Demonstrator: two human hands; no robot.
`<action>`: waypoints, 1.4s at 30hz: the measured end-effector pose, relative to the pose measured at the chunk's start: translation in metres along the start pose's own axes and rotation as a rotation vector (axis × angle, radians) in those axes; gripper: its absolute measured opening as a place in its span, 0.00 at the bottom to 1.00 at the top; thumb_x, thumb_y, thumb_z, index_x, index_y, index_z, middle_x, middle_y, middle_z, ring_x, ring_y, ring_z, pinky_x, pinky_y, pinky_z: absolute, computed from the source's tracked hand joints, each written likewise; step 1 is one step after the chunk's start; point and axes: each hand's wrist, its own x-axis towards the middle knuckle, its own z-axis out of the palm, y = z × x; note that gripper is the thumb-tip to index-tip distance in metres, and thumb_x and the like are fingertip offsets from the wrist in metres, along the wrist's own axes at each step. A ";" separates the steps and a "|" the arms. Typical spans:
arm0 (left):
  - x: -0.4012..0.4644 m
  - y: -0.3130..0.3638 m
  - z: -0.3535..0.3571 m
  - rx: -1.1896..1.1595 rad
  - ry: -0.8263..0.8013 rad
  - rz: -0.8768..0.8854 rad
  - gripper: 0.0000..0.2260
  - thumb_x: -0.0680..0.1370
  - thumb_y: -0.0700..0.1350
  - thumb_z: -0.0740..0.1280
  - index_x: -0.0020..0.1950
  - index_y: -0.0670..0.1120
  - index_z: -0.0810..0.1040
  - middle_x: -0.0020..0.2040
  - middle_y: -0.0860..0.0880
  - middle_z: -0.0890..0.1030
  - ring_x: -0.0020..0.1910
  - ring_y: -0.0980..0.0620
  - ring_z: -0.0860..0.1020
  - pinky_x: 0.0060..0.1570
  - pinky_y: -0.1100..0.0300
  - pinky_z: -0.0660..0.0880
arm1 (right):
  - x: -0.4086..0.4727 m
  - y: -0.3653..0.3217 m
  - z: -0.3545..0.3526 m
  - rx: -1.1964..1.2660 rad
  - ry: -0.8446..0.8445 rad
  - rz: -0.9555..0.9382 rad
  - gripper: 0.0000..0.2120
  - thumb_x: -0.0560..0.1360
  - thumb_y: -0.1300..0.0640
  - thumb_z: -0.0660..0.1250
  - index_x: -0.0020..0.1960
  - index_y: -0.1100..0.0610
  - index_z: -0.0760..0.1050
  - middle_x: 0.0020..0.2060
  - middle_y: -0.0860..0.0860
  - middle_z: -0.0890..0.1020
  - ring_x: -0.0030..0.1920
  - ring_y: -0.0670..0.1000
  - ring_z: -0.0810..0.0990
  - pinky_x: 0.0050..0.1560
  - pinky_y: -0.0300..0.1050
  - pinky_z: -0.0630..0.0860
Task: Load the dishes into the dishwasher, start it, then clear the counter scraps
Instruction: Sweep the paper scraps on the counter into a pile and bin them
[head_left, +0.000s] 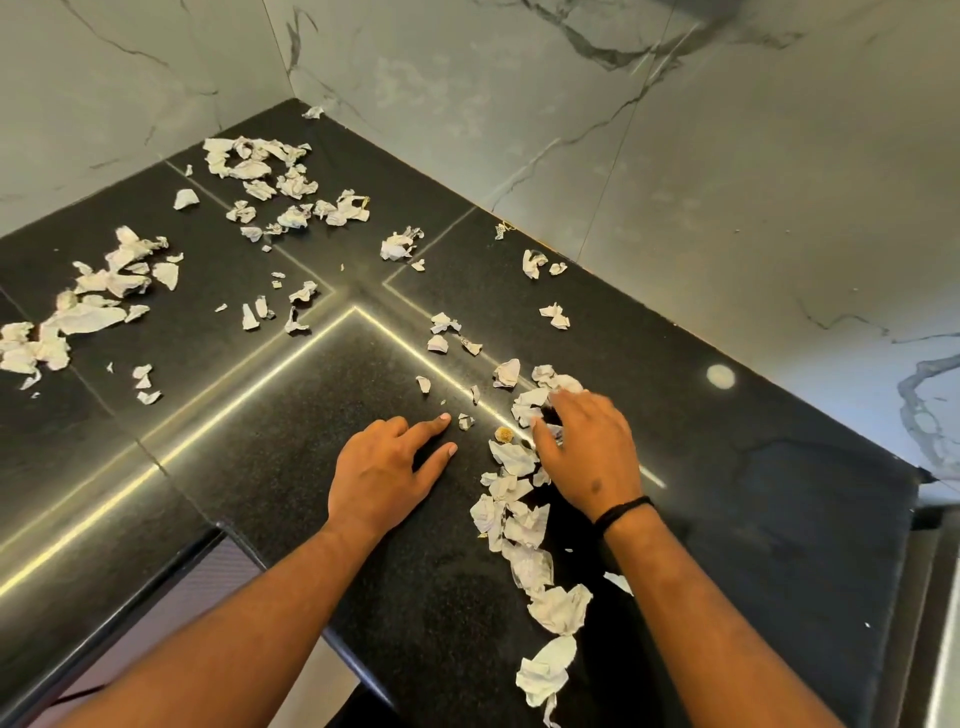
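Black stone table (753, 467), torn paper scraps (524, 525) strewn from the back corner to the near edge. Left hand (384, 467) flat, fingers spread, holding nothing; right hand (587, 447) curled over a scrap clump, grip unclear. Risk: a sweep likely pushes scraps off the near edge; the tiny bit (466, 421) between the hands gets missed.

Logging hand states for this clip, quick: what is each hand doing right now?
Left hand: open, fingers straight on the black counter, holding nothing.
Right hand: fingers curled over paper scraps; whether it grips any cannot be told.
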 end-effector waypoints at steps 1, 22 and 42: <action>0.000 0.000 0.000 0.002 0.001 -0.001 0.20 0.80 0.64 0.61 0.65 0.57 0.81 0.35 0.54 0.71 0.34 0.54 0.71 0.32 0.56 0.72 | 0.006 -0.002 -0.003 0.028 0.096 -0.009 0.16 0.79 0.46 0.63 0.60 0.54 0.77 0.58 0.52 0.81 0.62 0.56 0.75 0.62 0.52 0.72; 0.001 -0.004 0.004 -0.016 0.024 0.032 0.19 0.79 0.62 0.61 0.60 0.54 0.83 0.34 0.52 0.71 0.32 0.51 0.71 0.31 0.55 0.69 | 0.025 -0.081 0.035 0.041 -0.024 -0.288 0.18 0.78 0.60 0.61 0.67 0.59 0.73 0.69 0.56 0.73 0.71 0.59 0.69 0.73 0.56 0.64; -0.002 -0.006 0.012 0.024 0.036 -0.024 0.24 0.79 0.66 0.60 0.63 0.50 0.79 0.46 0.52 0.79 0.43 0.53 0.76 0.40 0.58 0.75 | 0.049 -0.086 0.025 0.009 -0.059 -0.273 0.17 0.81 0.56 0.57 0.68 0.56 0.73 0.70 0.52 0.73 0.72 0.55 0.68 0.75 0.55 0.62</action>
